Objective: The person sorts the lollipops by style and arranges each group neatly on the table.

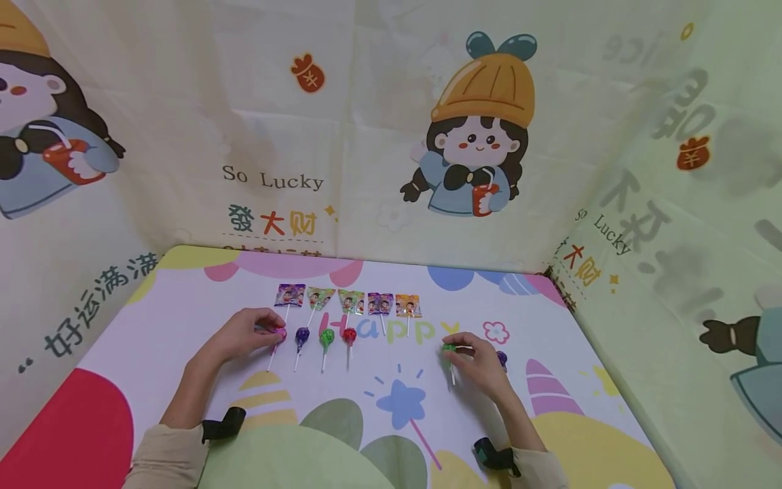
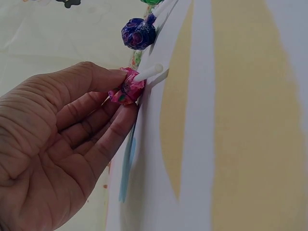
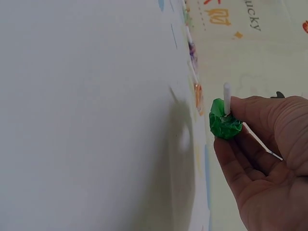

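Observation:
My left hand (image 1: 247, 333) pinches the wrapped head of a pink lollipop (image 2: 128, 87) between thumb and fingers, at the left end of a row on the table. To its right lie a dark purple lollipop (image 1: 302, 337), a green lollipop (image 1: 326, 337) and a red lollipop (image 1: 349, 337), sticks toward me. Over on the right, my right hand (image 1: 479, 363) holds another green lollipop (image 3: 225, 122) by its head, raised above the tabletop with its stick pointing down. Another purple lollipop (image 1: 502, 358) shows partly behind that hand.
Behind the row lie several lollipops in flat printed wrappers, from a purple packet (image 1: 290, 295) to an orange packet (image 1: 408, 305). They rest on a patterned table (image 1: 391, 367). Printed cloth (image 1: 366, 136) hangs along the table's back and sides.

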{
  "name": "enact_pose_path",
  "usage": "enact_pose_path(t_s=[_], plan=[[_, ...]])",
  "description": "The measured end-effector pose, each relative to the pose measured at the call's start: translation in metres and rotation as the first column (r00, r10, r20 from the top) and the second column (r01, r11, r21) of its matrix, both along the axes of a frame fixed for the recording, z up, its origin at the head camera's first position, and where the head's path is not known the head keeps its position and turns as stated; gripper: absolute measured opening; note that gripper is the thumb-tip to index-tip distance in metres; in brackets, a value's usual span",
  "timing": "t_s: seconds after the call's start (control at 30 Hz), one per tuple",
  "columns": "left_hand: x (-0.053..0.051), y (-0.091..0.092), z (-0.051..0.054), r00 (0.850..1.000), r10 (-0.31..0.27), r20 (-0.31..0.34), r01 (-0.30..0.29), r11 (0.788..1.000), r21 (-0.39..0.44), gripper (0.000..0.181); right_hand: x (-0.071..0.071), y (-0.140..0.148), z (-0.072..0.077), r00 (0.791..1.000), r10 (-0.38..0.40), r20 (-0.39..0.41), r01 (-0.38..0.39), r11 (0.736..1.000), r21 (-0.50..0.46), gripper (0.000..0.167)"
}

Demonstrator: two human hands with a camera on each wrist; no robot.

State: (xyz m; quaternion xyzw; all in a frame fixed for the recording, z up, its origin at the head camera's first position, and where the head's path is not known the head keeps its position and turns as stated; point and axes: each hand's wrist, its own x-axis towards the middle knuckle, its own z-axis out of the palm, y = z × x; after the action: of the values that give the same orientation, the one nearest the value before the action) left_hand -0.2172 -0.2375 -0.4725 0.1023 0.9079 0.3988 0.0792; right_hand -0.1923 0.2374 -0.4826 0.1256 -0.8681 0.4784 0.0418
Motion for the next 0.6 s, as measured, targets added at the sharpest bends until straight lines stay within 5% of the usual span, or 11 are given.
enact_pose_path(t_s=[0.6], plan=[[0.000,0.000,0.001,1.000,0.001,0.001,-0.001,1.000,-0.001,0.020,-0.009,-0.025,0.007,0.995,0.079,-0.059,-0.081,0.996,-0.031,0.021]])
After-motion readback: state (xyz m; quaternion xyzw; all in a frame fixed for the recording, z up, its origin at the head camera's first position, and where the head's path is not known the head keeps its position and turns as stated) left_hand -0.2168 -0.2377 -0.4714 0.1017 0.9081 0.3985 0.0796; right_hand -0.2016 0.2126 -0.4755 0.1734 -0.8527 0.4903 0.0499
